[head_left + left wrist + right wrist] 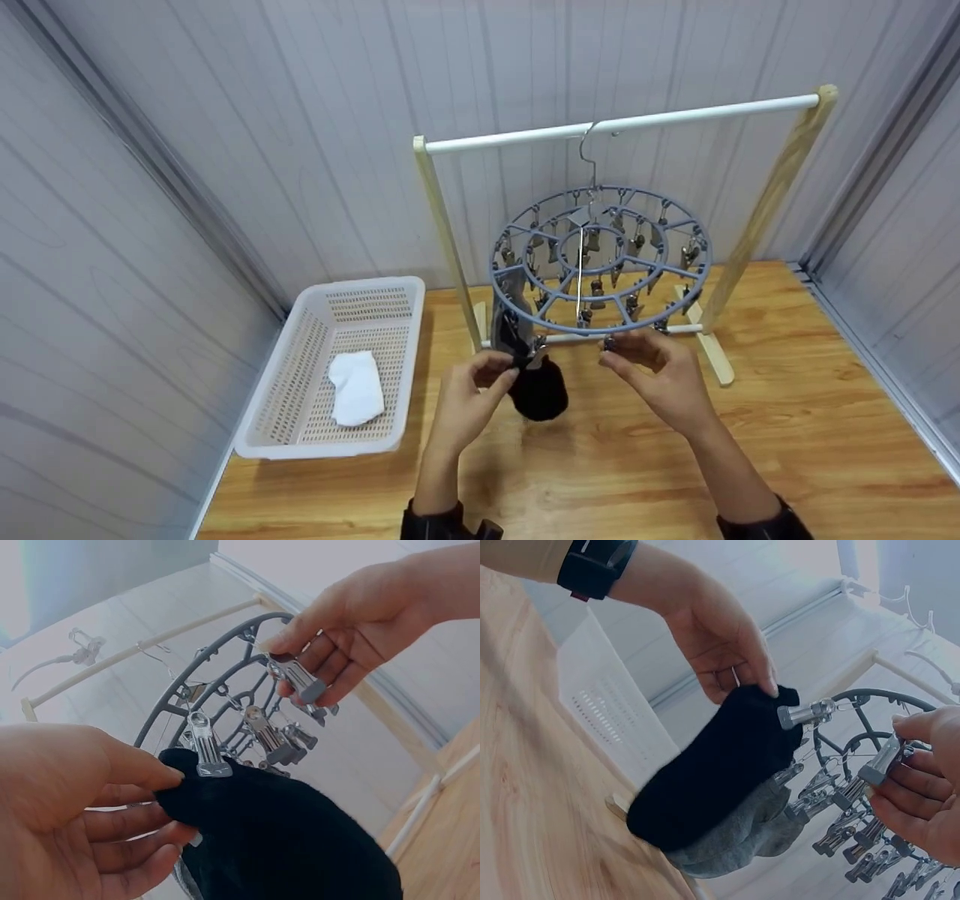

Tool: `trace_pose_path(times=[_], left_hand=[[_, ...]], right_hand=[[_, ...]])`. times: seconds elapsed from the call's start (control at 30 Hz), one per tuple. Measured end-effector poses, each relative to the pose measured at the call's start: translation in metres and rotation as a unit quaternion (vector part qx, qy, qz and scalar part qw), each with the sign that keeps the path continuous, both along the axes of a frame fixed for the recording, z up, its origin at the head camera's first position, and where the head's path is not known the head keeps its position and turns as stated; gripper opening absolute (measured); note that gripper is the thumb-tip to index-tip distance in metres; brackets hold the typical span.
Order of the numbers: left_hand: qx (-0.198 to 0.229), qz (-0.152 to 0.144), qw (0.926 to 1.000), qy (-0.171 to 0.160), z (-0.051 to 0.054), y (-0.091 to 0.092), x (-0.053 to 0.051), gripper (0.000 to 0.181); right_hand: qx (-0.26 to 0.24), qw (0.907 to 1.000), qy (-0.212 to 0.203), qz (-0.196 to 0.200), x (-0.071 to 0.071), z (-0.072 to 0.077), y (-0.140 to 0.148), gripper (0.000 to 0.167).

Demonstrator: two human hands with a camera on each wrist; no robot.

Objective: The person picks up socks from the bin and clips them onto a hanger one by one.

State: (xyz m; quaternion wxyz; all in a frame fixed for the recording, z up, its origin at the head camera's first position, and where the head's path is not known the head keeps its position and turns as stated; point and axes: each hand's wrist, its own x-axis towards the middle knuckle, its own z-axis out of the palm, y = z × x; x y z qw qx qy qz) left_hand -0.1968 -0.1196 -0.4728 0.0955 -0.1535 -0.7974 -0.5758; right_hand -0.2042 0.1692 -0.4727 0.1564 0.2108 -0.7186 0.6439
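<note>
A black sock (540,391) hangs at the front left of the round clip hanger (600,331), one metal clip (206,746) gripping its top edge. My left hand (471,396) pinches that edge beside the clip, between thumb and fingers. Another clip (883,760) is pinched in my right hand (671,382), with no cloth in it. A grey sock (727,844) hangs just behind the black one. In the right wrist view, my left hand (720,637) holds the sock's corner.
The hanger hooks over the white bar (510,139) of a wooden-legged rack (772,195). A white basket (247,442) stands on the left of the wooden table (787,420), with a white cloth item (356,388) in it. Many clips dangle from the rings.
</note>
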Motion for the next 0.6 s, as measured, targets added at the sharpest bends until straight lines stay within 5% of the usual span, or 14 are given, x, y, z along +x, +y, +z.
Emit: trace_pose_path(times=[0.17,0.6], left_hand=[[-0.017,-0.015,0.9997,-0.004,-0.0007,-0.0005,-0.0005,0.011],[-0.026,-0.004,0.9996,-0.014,0.0005,-0.0036,-0.0007,0.009]], right_hand=[[-0.02,0.9994,-0.027,0.012,0.0011,0.0017,0.0004,0.021],[-0.023,0.9995,-0.003,0.02,0.0025,0.0032,0.0025,0.024]])
